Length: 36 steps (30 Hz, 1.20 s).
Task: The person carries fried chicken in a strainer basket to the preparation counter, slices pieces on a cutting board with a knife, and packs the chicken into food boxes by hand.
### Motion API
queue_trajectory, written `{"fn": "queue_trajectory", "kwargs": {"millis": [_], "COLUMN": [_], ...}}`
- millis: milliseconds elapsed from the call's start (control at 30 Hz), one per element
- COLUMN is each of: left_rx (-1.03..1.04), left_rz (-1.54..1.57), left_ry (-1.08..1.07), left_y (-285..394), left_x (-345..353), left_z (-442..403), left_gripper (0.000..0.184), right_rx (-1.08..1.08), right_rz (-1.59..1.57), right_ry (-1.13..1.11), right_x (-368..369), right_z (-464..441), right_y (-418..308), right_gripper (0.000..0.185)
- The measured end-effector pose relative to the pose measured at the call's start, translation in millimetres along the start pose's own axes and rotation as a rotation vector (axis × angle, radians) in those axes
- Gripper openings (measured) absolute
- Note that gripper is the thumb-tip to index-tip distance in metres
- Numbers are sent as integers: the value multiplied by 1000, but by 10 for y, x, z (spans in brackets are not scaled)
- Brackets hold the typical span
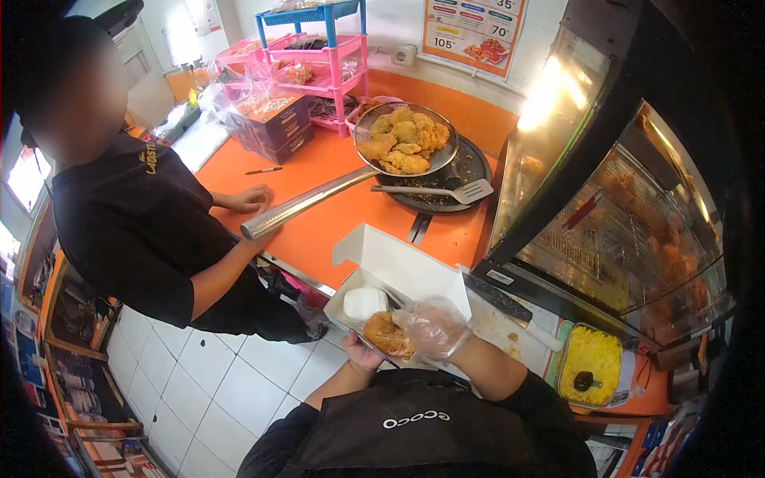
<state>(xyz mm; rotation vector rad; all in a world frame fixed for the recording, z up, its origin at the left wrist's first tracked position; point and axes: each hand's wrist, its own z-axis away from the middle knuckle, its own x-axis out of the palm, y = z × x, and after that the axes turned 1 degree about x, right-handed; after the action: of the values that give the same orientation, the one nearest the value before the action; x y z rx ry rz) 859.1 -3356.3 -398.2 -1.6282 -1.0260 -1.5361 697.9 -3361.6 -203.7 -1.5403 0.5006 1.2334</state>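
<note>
A white takeaway box [414, 271] with its lid raised is held low in front of my body. My left hand [364, 353] is bare and grips the box's near left edge. Inside the box sit a white wrapped bundle [366, 303] and a golden fried piece [386, 333]. My right hand [434, 327], in a clear plastic glove, is over the box's right part, against the fried piece. Its fingertips are blurred by the glove, so whether it grips the piece is unclear.
A strainer [311, 203] of fried pieces rests on a dark round pan [470, 163] beside a slotted spatula [472, 191]. A person in black [135, 215] stands at the left. A glass display case [621, 239], knife [500, 301] and yellow food tray [590, 362] lie right.
</note>
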Motion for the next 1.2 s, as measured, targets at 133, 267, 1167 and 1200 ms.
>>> {"fn": "queue_trajectory", "kwargs": {"millis": [133,267,1167,1200], "left_rx": [47,169,421,475], "left_rz": [-43,-64,-1521,-1506], "left_ry": [7,27,-338,-458], "left_y": [10,94,-1185,-1358], "left_x": [35,157,609,673], "left_z": [-58,-217,-132,-161], "left_gripper": [80,74,58,56], "right_rx": [-312,-568,659,721], "right_rz": [-258,-135,474,587], "right_ry": [224,422,958,966], "right_x": [472,152,896,757], "right_z": [-29,53,3137,3303], "right_y": [240,64,382,304], "right_gripper": [22,28,21,19]}}
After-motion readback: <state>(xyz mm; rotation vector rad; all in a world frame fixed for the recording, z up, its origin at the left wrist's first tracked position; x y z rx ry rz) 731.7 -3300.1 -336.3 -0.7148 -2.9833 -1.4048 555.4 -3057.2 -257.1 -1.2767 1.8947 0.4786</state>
